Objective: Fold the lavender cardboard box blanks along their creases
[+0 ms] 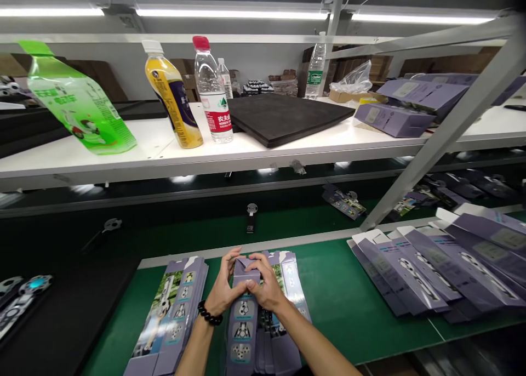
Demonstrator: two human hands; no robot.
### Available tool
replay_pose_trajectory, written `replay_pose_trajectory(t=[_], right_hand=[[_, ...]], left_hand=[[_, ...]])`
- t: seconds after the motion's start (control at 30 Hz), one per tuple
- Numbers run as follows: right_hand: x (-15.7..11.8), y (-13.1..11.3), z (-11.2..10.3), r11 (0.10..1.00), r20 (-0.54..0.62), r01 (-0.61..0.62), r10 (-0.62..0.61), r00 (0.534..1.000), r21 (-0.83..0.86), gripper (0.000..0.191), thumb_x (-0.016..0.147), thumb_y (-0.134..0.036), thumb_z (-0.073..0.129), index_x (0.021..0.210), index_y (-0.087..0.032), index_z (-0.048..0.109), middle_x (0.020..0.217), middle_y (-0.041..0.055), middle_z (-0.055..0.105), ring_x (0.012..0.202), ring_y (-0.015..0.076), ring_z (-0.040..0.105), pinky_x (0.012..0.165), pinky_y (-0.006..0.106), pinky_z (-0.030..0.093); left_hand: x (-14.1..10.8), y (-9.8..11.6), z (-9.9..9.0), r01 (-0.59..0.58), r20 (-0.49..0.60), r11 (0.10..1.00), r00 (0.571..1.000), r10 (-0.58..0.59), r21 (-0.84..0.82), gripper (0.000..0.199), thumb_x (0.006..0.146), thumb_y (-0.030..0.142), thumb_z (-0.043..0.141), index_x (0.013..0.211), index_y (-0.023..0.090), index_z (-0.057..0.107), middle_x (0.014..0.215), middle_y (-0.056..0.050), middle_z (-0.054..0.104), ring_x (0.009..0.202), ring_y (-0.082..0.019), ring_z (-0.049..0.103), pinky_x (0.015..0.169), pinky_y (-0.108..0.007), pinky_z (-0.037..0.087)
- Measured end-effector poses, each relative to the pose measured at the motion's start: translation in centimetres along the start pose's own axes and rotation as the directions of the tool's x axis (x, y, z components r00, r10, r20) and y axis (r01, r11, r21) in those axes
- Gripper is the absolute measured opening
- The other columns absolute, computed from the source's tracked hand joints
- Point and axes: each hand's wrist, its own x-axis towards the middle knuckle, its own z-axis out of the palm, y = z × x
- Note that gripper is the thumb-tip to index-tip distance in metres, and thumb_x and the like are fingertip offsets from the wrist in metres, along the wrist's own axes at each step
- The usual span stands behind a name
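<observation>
A narrow purple carton [241, 332] with football pictures on its side stands lengthwise in front of me, its top end away from me. My left hand [222, 288] grips the far end from the left, thumb across the front. From the right, my right hand [266, 285] closes on the same end, its fingers on the flap [245, 262] and its thumb meeting the left one. Flat printed cartons [290, 280] lie in a stack partly hidden under my right hand and forearm. Left of my hands lies another stack of flat cartons [175, 305].
Several opened-out purple cartons [415, 272] lean in a row at right on the green worktop [329, 288]. Beyond the ledge, a football-headed gadget [251, 218] lies on the dark green belt. Bottles [215, 110] and a black foam board [287, 115] occupy the white shelf. A slanted metal post [435, 135] stands at right.
</observation>
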Motion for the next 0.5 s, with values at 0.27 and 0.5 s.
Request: replay_pose_trajectory(t=[0.27, 0.5], right_hand=[[4.8, 2.2, -0.3, 0.938, -0.148, -0.309, 0.332, 0.932, 0.159, 0.044, 0.094, -0.037, 0.067, 0.133, -0.018, 0.055, 0.140, 0.0113, 0.053, 0.127, 0.0304, 0.052, 0.107, 0.056, 0.044], [4.8, 5.8, 0.6, 0.632, -0.100, -0.662, 0.750, 0.654, 0.403, 0.033, 0.098, -0.038, 0.061, 0.124, -0.016, 0.059, 0.122, 0.0094, 0.062, 0.104, 0.0224, 0.065, 0.088, 0.042, 0.058]], left_hand=[[1.1, 7.6, -2.2, -0.126, -0.251, 0.952, 0.947, 0.199, 0.278, 0.026, 0.092, 0.038, 0.065, 0.106, 0.017, 0.068, 0.125, -0.011, 0.065, 0.121, -0.028, 0.059, 0.100, -0.049, 0.053], [-2.8, 24.0, -2.5, -0.455, -0.046, 0.793, 0.856, 0.515, 0.406, 0.029, 0.090, 0.026, 0.065, 0.113, 0.043, 0.069, 0.092, 0.007, 0.077, 0.085, -0.020, 0.073, 0.085, -0.036, 0.064]])
